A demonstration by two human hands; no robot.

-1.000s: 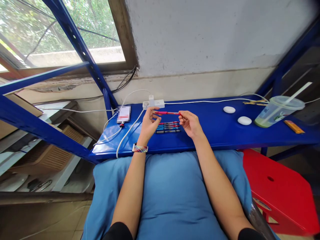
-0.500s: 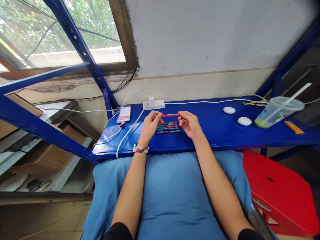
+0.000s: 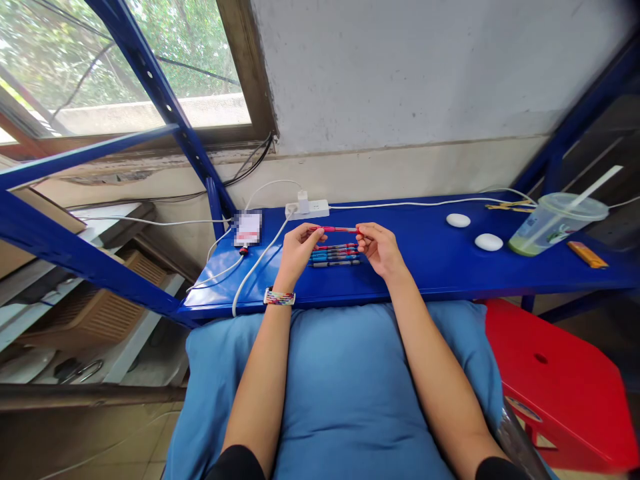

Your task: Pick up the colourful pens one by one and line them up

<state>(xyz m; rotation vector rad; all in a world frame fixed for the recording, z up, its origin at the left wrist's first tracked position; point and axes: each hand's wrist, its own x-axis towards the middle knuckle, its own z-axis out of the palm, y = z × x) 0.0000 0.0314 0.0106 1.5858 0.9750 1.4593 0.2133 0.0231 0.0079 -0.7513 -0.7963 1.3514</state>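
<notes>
A red pen (image 3: 340,230) is stretched level between my two hands, above the blue table. My left hand (image 3: 297,248) is closed on its left part, thumb and fingers pinching it. At the other end, the fingertips of my right hand (image 3: 379,247) are closed on the red tip end. Just below the held pen, several pens (image 3: 336,255) lie side by side on the table, with red, blue and black parts. My hands partly cover the ends of this row. A colourful woven band (image 3: 280,297) is around my left wrist.
A white power strip (image 3: 309,209) and a phone-like device (image 3: 249,228) with cables are at the back left. Two white oval objects (image 3: 489,242), a plastic cup (image 3: 555,227) with a straw and an orange packet (image 3: 588,255) stand right. A red stool (image 3: 565,373) is beside the blue cushion (image 3: 345,373).
My left hand has shifted slightly left along the red pen, and more of its clear barrel shows between the hands. My right hand has stayed in place.
</notes>
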